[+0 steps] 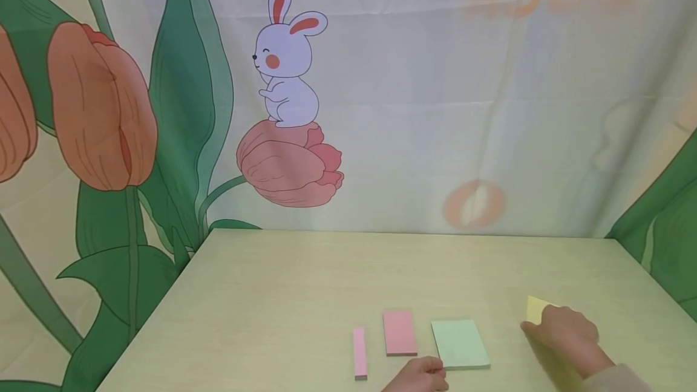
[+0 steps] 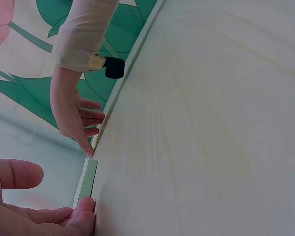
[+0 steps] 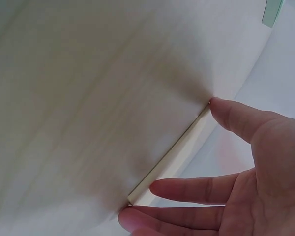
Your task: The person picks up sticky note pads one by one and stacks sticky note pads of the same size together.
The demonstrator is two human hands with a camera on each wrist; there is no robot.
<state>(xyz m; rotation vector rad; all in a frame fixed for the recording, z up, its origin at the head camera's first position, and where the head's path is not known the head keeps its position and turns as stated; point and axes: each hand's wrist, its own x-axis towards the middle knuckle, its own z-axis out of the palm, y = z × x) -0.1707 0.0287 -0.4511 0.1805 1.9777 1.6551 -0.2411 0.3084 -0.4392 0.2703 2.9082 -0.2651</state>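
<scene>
My right hand (image 1: 569,328) grips a yellow sticky note pad (image 1: 535,307) on the right part of the table. In the right wrist view the thumb is at one end of the yellow pad (image 3: 173,160) and fingers are at the other. My left hand (image 1: 416,375) is at the near left corner of a light green sticky note pad (image 1: 461,343). Its thumb stands apart from the loosely bent fingers (image 2: 81,216), which are beside the green pad; whether they touch it, I cannot tell. The palm covers most of the yellow pad in the head view.
Left of the green pad lie a pink rectangular sticky note pad (image 1: 400,333) and a narrow pink strip pad (image 1: 359,352). All sit on a pale wooden table (image 1: 272,295). Behind it hangs a cloth (image 1: 392,107) printed with tulips and a rabbit.
</scene>
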